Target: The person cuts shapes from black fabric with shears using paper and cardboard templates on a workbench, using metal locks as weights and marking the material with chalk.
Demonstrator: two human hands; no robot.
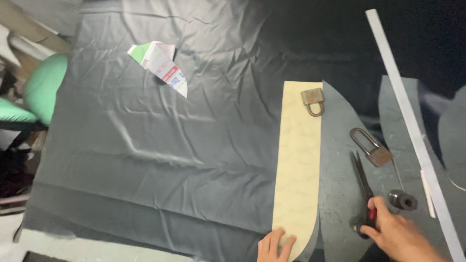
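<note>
Scissors [364, 191] lie right of the tan pattern strip [297, 160], blades pointing away from the person, long axis along it; right hand [398, 233] grips their handles; left hand [275, 246] presses open-fingered on the strip's near end.

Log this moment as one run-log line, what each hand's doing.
left hand: pressing beige pattern piece on dark fabric | right hand: on scissors handles | padlocks weigh pattern

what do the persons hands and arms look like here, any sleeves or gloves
Both are bare: no gloves, rings or watch show. Of the left hand only the fingers enter the picture. The right hand shows to the wrist and a bit of forearm, with no sleeve in view.
</note>
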